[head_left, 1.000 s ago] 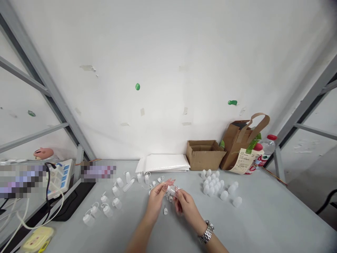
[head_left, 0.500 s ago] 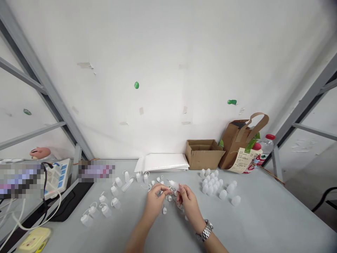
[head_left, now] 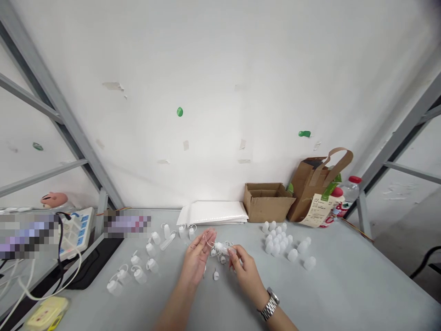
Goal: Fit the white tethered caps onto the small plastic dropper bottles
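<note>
Partway: capped bottles (head_left: 150,249) left, capless bottles (head_left: 277,239) right; right hand (head_left: 245,267) pinches bottle (head_left: 223,249); left hand's (head_left: 195,259) fingers half-spread, hold unclear.

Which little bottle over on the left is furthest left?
The bottle at the group's front left corner, nearest the yellow case; the others are further right and back.

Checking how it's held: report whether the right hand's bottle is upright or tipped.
Tipped: the bottle in the right hand lies sideways, its length pointing toward the left hand.
</note>
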A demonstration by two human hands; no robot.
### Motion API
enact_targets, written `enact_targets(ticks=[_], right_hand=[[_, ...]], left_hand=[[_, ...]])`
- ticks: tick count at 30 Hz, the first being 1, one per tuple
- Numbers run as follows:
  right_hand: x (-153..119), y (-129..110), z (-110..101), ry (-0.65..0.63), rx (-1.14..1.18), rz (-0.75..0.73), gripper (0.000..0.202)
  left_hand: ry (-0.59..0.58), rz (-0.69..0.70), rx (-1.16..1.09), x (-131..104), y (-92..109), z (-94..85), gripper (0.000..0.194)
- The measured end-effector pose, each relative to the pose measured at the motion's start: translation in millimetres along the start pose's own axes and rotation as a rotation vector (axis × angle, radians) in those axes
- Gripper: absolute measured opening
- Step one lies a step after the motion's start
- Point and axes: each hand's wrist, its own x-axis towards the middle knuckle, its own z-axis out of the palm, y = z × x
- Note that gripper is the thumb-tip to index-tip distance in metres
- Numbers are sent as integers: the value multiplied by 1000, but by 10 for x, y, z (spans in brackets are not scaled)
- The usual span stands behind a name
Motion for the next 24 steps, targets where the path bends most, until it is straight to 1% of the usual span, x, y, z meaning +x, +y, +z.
enact_targets(ticks=[3, 7, 14, 18, 24], right_hand=[[-25, -8, 16, 22, -137, -63, 31], [-36, -8, 24, 57, -241, -101, 30], [-44, -5, 23, 107, -285, -97, 30], [-48, -5, 21, 98, -313, -83, 32], [-47, -3, 20, 96, -319, -95, 32]], left_hand=[[-45, -76, -36, -13, 6, 16, 21], [-89, -121, -42, -43, -8, 49, 20], [-106, -96, -37, -42, -26, 44, 16], [-118, -93, -27, -48, -23, 46, 15], [-104, -95, -1, -47, -13, 63, 16]])
